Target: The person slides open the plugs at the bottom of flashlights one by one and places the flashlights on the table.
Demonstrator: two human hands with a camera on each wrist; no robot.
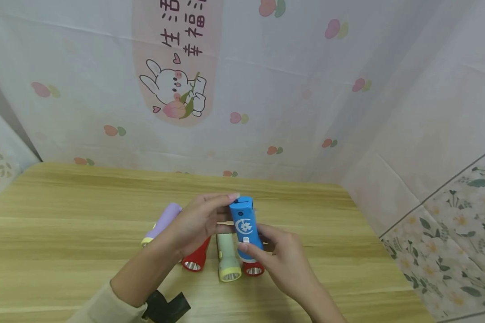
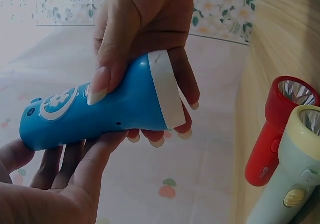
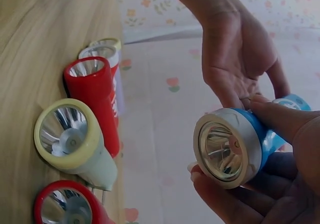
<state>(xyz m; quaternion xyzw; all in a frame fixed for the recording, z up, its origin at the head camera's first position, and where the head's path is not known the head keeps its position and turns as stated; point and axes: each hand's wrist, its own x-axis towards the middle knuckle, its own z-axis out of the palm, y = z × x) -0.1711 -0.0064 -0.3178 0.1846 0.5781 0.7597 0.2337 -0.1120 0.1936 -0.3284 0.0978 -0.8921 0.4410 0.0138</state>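
A blue flashlight (image 1: 245, 226) with a white moon-and-flower print is held up over the table, its lens end toward me. My right hand (image 1: 287, 260) grips the body near the white-rimmed head, thumb on top by the switch, fingers underneath. At the tail end, my left hand (image 1: 200, 220) holds it with the thumb against the end and fingers below, as the left wrist view shows. In the right wrist view the lens of the blue flashlight (image 3: 222, 149) faces the camera and looks unlit.
Other flashlights lie in a row beneath my hands: purple (image 1: 167, 222), red (image 1: 196, 258), pale green with a yellow rim (image 1: 227, 258), and another red one (image 1: 253, 268). A black object (image 1: 167, 307) is by my left sleeve. Behind the wooden table (image 1: 85, 202) hangs a printed curtain (image 1: 266, 80).
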